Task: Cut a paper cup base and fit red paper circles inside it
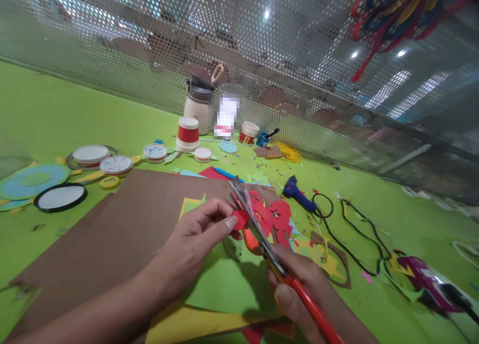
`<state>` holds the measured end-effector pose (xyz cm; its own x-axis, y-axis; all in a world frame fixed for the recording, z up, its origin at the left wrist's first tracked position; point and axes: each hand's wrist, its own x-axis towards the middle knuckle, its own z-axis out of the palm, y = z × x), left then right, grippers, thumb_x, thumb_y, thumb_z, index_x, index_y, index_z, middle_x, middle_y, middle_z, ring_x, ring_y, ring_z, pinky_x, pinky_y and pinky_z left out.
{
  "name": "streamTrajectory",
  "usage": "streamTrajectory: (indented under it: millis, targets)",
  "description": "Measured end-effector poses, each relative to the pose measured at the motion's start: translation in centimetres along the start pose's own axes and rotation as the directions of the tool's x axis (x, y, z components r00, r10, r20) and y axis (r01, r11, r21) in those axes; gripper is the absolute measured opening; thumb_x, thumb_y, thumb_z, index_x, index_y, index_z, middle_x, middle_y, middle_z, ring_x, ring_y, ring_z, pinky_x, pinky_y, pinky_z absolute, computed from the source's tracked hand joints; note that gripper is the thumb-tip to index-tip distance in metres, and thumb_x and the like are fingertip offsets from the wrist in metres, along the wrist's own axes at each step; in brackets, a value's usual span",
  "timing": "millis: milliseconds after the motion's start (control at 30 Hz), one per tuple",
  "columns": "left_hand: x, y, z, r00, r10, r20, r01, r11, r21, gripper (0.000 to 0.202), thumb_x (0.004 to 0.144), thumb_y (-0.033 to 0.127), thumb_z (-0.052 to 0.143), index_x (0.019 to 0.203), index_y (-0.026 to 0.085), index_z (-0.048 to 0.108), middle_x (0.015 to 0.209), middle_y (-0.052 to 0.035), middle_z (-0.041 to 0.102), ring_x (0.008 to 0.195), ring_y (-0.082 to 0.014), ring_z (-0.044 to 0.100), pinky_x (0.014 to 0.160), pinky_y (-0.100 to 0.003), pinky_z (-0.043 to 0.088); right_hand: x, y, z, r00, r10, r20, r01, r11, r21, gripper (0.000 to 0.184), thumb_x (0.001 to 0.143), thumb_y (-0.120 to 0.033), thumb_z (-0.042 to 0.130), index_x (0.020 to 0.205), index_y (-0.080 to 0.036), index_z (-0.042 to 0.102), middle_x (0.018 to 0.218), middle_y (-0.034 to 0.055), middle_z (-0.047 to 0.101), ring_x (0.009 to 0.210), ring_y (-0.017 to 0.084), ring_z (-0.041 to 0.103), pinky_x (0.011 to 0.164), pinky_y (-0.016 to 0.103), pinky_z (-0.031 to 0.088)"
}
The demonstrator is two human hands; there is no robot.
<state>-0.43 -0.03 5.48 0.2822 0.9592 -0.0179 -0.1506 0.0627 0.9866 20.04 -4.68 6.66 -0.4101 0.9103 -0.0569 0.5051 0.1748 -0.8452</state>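
While left hand (204, 229) pinches small red paper (239, 220), right hand (303, 276) grips scissors (259, 232), blades slightly parted; cutting seems unfinished, though star-holed red sheet (266, 218) lies at one o'clock.

My left hand (198, 229) pinches, thumb (224, 227) towards bent forefinger (213, 206); left forearm (112, 299) slants back behind it. My right hand (312, 274), beside it and nearer me, grips, fingers curled.

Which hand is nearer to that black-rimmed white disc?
The left hand: it pinches red paper, to the right of the black-rimmed white disc. The right hand, gripping the scissors, is farther right.
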Motion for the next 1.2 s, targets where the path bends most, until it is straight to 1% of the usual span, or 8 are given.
streamTrajectory:
  millis: [133,300,400,533,667,867,1067,1200]
  targets:
    - [0.02,-0.15,-0.08,1.000,-0.003,0.000,0.003,1.000,-0.021,0.015,0.086,0.030,0.059,0.075,0.020,0.058,0.077,0.0017,0.059,0.076,-0.0137,0.051,0.073,-0.025,0.038,0.16,0.30,0.21,0.999,-0.019,-0.026,0.019,1.000,0.005,0.065,0.083,-0.078,0.037,0.099,-0.021,0.063,0.066,-0.0004,0.048,0.056,0.015,0.041,0.048,0.028,0.031]
    - [0.14,0.08,-0.05,1.000,0.015,-0.012,-0.015,1.000,0.009,0.017,0.086,0.030,0.059,0.073,0.020,0.057,0.077,0.0011,0.058,0.075,-0.0141,0.050,0.071,-0.026,0.038,0.28,0.69,0.42,0.998,-0.010,-0.055,0.010,1.000,-0.004,0.063,0.081,-0.080,0.038,0.089,-0.022,0.063,0.062,-0.0013,0.048,0.058,0.015,0.044,0.050,0.028,0.032]
    - [-0.02,0.26,0.07,1.000,0.017,-0.002,-0.017,1.000,0.012,0.016,0.087,0.029,0.058,0.074,0.020,0.057,0.077,0.0011,0.058,0.075,-0.0141,0.050,0.072,-0.026,0.038,0.14,0.54,0.33,0.999,-0.010,-0.037,0.010,1.000,0.001,0.062,0.082,-0.079,0.036,0.090,-0.022,0.060,0.064,-0.0017,0.047,0.056,0.014,0.041,0.047,0.027,0.030]
    - [-0.17,0.20,0.12,1.000,0.027,0.006,-0.027,1.000,0.013,0.016,0.087,0.029,0.057,0.075,0.019,0.056,0.076,0.0010,0.058,0.075,-0.0140,0.051,0.072,-0.026,0.039,-0.04,0.15,0.12,1.000,-0.019,-0.013,0.018,1.000,-0.018,0.056,0.086,-0.075,0.036,0.085,-0.021,0.053,0.065,-0.0022,0.043,0.055,0.013,0.037,0.047,0.027,0.029]
    - [0.08,-0.03,0.03,0.999,0.038,0.004,-0.038,0.999,0.032,0.016,0.087,0.030,0.057,0.075,0.019,0.056,0.076,0.0012,0.058,0.074,-0.0137,0.050,0.071,-0.025,0.038,-0.06,-0.02,0.02,1.000,-0.018,-0.001,0.018,1.000,-0.011,0.054,0.086,-0.073,0.037,0.083,-0.021,0.051,0.066,-0.0024,0.042,0.055,0.013,0.035,0.047,0.026,0.029]
    - [0.23,0.06,0.04,0.999,0.044,0.002,-0.044,0.998,0.053,0.016,0.086,0.030,0.056,0.075,0.019,0.055,0.076,0.0009,0.057,0.074,-0.0141,0.049,0.070,-0.026,0.039,-0.10,0.12,0.12,1.000,-0.017,-0.007,0.017,1.000,0.009,0.056,0.085,-0.075,0.037,0.085,-0.022,0.054,0.064,-0.0021,0.042,0.054,0.013,0.036,0.046,0.027,0.028]
    - [0.25,-0.05,-0.05,0.996,0.087,0.019,-0.089,0.993,0.077,0.017,0.087,0.030,0.055,0.074,0.019,0.055,0.076,0.0005,0.057,0.075,-0.0146,0.050,0.071,-0.027,0.039,-0.18,0.36,0.22,1.000,0.016,-0.019,-0.016,1.000,0.006,0.059,0.082,-0.079,0.037,0.086,-0.023,0.054,0.069,0.0003,0.047,0.056,0.015,0.041,0.047,0.028,0.032]
    - [0.29,-0.19,-0.03,0.995,0.100,0.022,-0.101,0.993,0.060,0.016,0.087,0.029,0.055,0.074,0.019,0.056,0.074,0.0011,0.056,0.073,-0.0137,0.050,0.069,-0.026,0.039,-0.07,0.32,0.21,0.999,-0.020,-0.025,0.020,1.000,0.003,0.056,0.084,-0.076,0.038,0.085,-0.022,0.055,0.066,-0.0010,0.045,0.055,0.014,0.039,0.047,0.027,0.030]
